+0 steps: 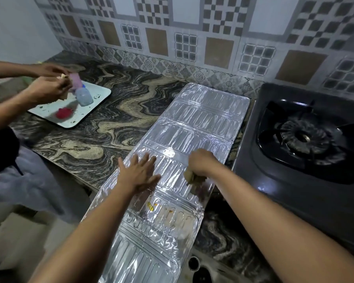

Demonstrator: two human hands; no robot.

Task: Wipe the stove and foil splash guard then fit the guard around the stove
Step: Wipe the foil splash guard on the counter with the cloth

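The silver foil splash guard (194,127) lies flat and unfolded on the marbled counter, running from the back wall toward me. Yellow and brown stains mark its near part. My left hand (140,173) rests flat on the foil with fingers spread. My right hand (201,162) is closed on a crumpled brownish cloth (191,177) pressed against the foil's right side. The black single-burner gas stove (307,139) stands just right of the guard.
Another person stands at the left, both hands (49,86) busy over a white tray (84,117) that holds a pale blue bottle, a pink item and something red. The tiled wall (192,37) backs the counter. Two dark round holes sit at the counter's near edge.
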